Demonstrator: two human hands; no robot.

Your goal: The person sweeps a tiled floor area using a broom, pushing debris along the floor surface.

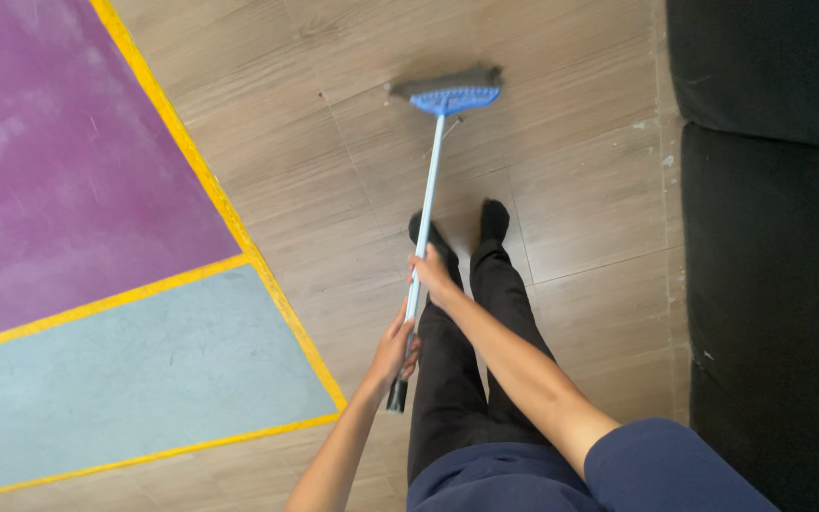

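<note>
Both hands closed around the broom (426, 204) handle. Right hand (431, 275) wraps the pale blue shaft higher up, about mid-length, knuckles facing the camera. Left hand (395, 349) grips lower, near the black end cap, fingers curled round from the left side. Hands near each other on the shaft but apart, bare handle showing between them.

Head view, looking straight down. Broom runs tilted from the hands away to the top of frame. Blue broom head (454, 97) rests on the wood-look floor (580, 190), grey bristles fanned out on the far side of it. Small pale specks on the floor beside the head and towards the right edge; too small to tell what they are.

Two feet in black socks (493, 219) stand just behind the shaft, black trousers above them, dark blue sleeve at lower right.

Left: rug (68, 171) with a purple field, a pale blue-grey field and yellow borders, lying flat, well apart from the broom head. Right: black sofa (770, 265) along the frame edge.
</note>
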